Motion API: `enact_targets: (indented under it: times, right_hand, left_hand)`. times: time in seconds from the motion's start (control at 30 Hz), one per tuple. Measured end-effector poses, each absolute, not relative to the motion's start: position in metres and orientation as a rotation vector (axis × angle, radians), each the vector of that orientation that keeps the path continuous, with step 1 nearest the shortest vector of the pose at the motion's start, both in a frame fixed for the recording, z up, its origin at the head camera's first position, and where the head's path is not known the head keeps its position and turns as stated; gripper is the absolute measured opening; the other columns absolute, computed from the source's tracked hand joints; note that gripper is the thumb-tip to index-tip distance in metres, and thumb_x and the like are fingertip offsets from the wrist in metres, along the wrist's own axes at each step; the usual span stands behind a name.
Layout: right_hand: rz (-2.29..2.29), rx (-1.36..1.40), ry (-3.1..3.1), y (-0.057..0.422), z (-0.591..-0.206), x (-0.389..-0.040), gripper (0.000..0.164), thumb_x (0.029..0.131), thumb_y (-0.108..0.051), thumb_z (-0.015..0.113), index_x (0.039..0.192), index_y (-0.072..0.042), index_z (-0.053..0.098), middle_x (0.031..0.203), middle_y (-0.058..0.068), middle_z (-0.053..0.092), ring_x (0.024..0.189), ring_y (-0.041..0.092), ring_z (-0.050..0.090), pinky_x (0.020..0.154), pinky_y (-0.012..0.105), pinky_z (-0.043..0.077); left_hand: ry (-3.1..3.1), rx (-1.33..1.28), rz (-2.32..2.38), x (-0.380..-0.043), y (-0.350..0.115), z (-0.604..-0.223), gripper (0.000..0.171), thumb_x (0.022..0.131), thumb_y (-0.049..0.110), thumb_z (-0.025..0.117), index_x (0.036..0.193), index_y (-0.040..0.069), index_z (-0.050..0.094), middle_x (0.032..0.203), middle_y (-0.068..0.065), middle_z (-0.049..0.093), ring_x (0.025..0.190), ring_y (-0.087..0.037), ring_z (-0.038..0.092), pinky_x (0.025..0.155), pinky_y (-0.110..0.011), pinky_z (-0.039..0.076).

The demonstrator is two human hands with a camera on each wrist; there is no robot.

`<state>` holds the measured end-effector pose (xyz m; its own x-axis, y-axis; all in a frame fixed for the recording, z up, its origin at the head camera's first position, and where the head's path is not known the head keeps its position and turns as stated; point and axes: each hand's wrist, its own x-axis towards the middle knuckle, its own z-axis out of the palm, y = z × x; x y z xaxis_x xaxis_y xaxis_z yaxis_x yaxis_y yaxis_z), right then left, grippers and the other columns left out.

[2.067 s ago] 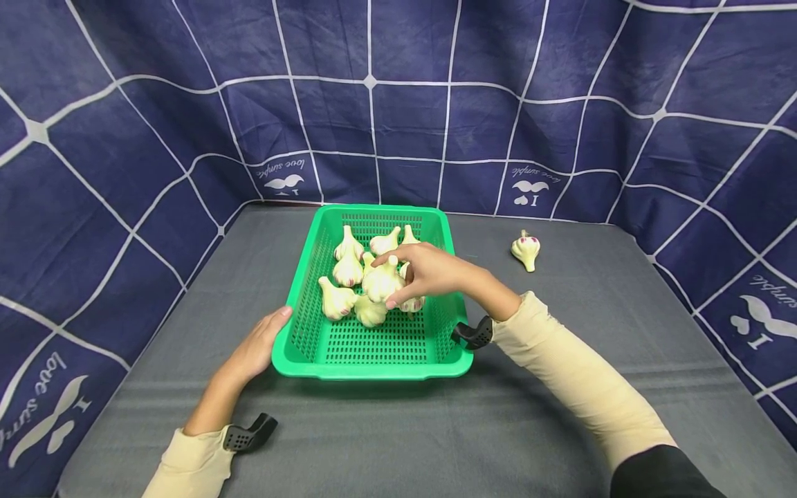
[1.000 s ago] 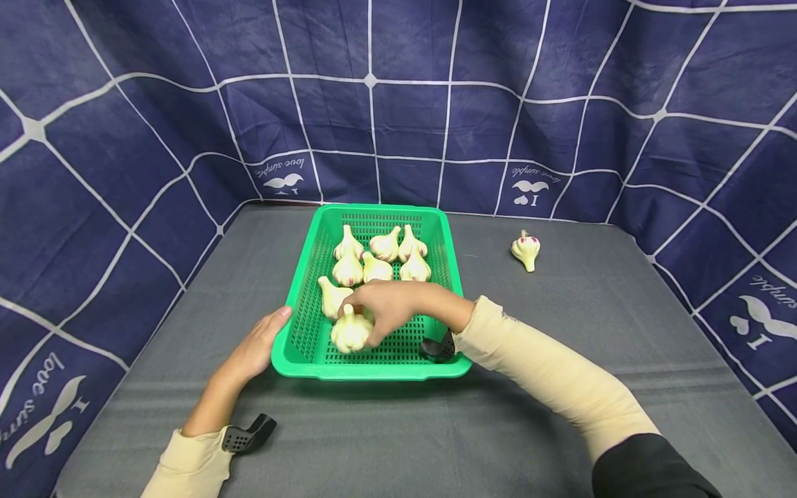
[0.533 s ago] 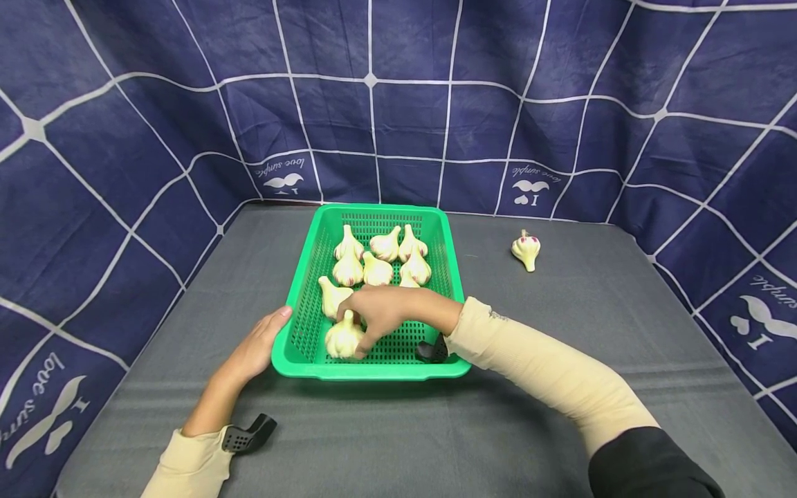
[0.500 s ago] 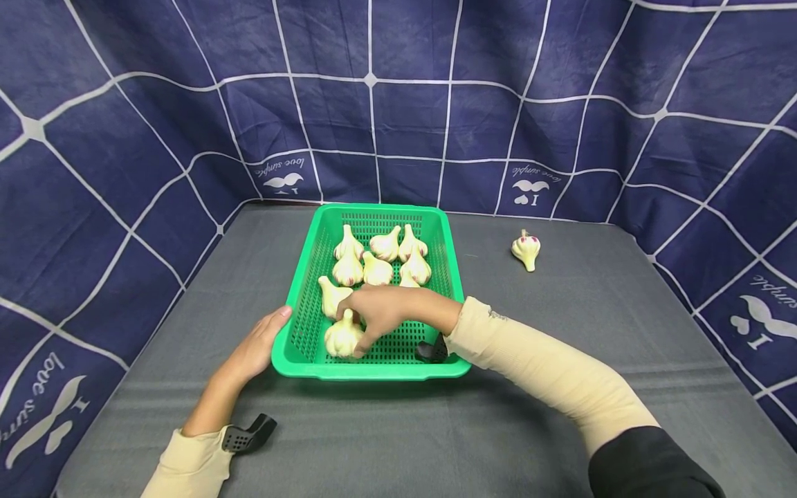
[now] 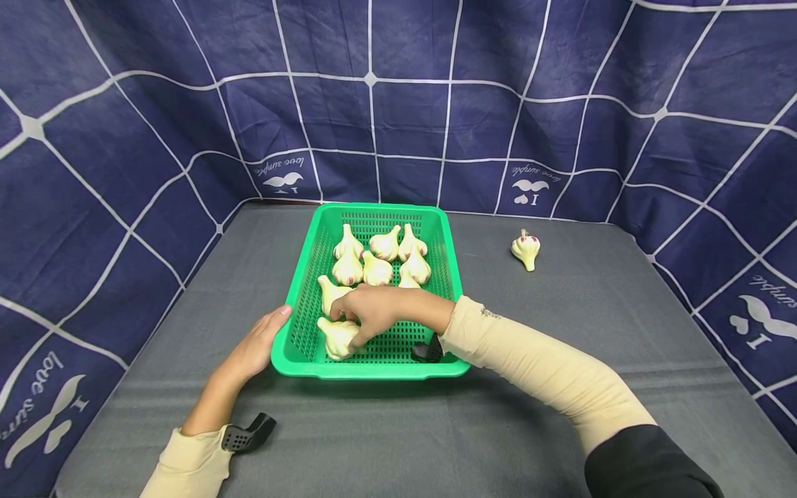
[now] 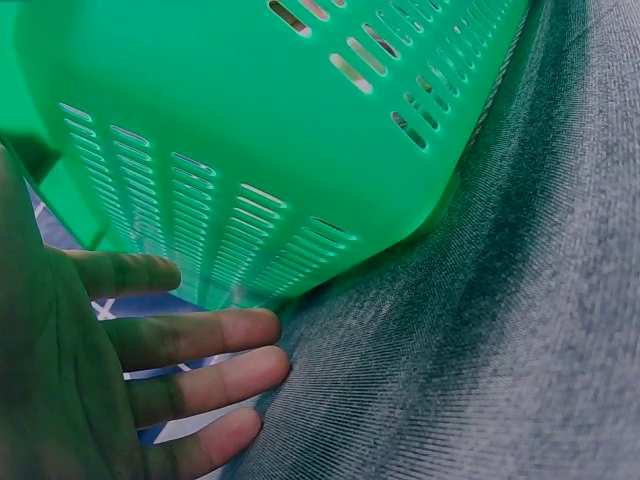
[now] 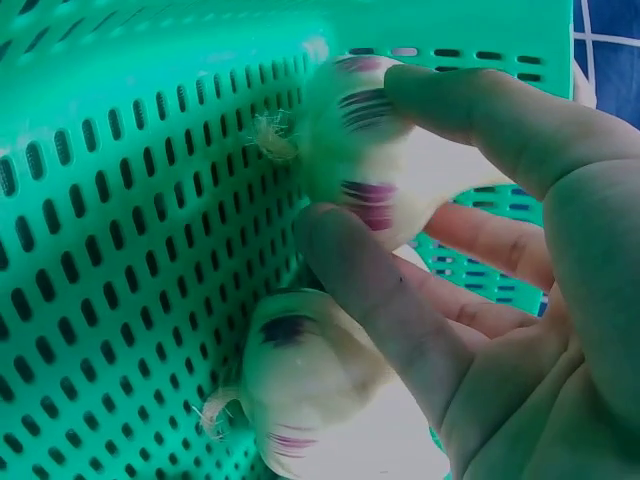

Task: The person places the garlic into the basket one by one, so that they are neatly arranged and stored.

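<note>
My right hand (image 5: 373, 308) reaches into the green slotted plastic basket (image 5: 373, 373) and pinches a garlic bulb (image 5: 336, 337) near the front left corner. The bulb lies tilted, its stalk pointing left and back. In the right wrist view, thumb and finger press on the held bulb (image 7: 440, 160), which has purple marks and a root tuft; another bulb (image 7: 320, 400) lies right beside it. Against the basket's left side rests my left hand (image 5: 261, 342). Seen from the left wrist, its fingers (image 6: 210, 380) are extended and spread beside the slotted wall.
Several more garlic bulbs (image 5: 378, 270) fill the back and middle of the basket. One garlic bulb (image 5: 526, 250) lies on the grey cloth (image 5: 560, 311) to the right. A blue gridded curtain (image 5: 411, 117) encloses the back and sides.
My right hand has carried the garlic bulb from mid-basket to the front left and lowered it. Its stalk has tipped from upright to leftward. The left hand has stayed put.
</note>
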<state>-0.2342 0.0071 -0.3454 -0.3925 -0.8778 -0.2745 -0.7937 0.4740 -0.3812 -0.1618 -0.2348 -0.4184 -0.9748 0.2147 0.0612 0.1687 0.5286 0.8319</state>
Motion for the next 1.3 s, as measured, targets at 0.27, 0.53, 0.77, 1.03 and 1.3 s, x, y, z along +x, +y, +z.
enact_targets:
  times: [0.27, 0.53, 0.77, 1.03, 1.3]
  right_hand:
    - [-0.309, -1.406, 2.277, 0.0078, -0.3477, -0.2359, 0.036, 0.087, -0.027, 0.078, 0.108, -0.004, 0.06, 0.066, -0.006, 0.035, 0.059, 0.007, 0.026, 0.058, 0.022, 0.026]
    - [-0.303, -1.399, 2.302, 0.0087, -0.3467, -0.2357, 0.041, 0.085, -0.025, 0.08, 0.12, -0.011, 0.064, 0.089, 0.0, 0.06, 0.075, 0.008, 0.045, 0.067, 0.02, 0.038]
    - [-0.29, -1.355, 2.314, 0.0093, -0.3448, -0.2345, 0.057, 0.084, -0.024, 0.081, 0.134, -0.007, 0.06, 0.12, 0.005, 0.065, 0.101, 0.015, 0.061, 0.086, 0.026, 0.048]
    - [-0.262, -1.294, 2.288, 0.0093, -0.3432, -0.2336, 0.056, 0.083, -0.023, 0.082, 0.132, -0.008, 0.06, 0.118, 0.007, 0.067, 0.106, 0.019, 0.062, 0.082, 0.028, 0.05]
    - [-0.207, -1.288, 2.285, 0.0077, -0.3461, -0.233, 0.045, 0.087, -0.027, 0.078, 0.124, -0.008, 0.063, 0.091, 0.0, 0.07, 0.085, 0.012, 0.063, 0.074, 0.025, 0.049]
  left_hand:
    - [2.711, 0.351, 1.466, -0.1617, -0.2353, -0.4182, 0.06, 0.108, 0.032, 0.021, 0.132, -0.013, 0.053, 0.117, -0.021, 0.063, 0.112, -0.026, 0.053, 0.099, -0.04, 0.04]
    - [2.713, 0.375, 1.487, -0.1619, -0.2353, -0.4186, 0.058, 0.108, 0.031, 0.022, 0.129, -0.012, 0.055, 0.113, -0.019, 0.065, 0.108, -0.022, 0.055, 0.094, -0.028, 0.042]
    - [2.717, 0.365, 1.484, -0.1606, -0.2344, -0.4186, 0.059, 0.108, 0.032, 0.022, 0.133, -0.014, 0.051, 0.123, -0.026, 0.06, 0.119, -0.034, 0.051, 0.104, -0.048, 0.037]
    - [2.71, 0.343, 1.47, -0.1599, -0.2341, -0.4172, 0.063, 0.108, 0.033, 0.022, 0.137, -0.018, 0.044, 0.134, -0.034, 0.05, 0.129, -0.044, 0.041, 0.108, -0.059, 0.028]
    - [2.72, 0.39, 1.481, -0.1629, -0.2358, -0.4197, 0.057, 0.108, 0.029, 0.022, 0.13, -0.012, 0.054, 0.115, -0.02, 0.064, 0.108, -0.024, 0.054, 0.095, -0.033, 0.043]
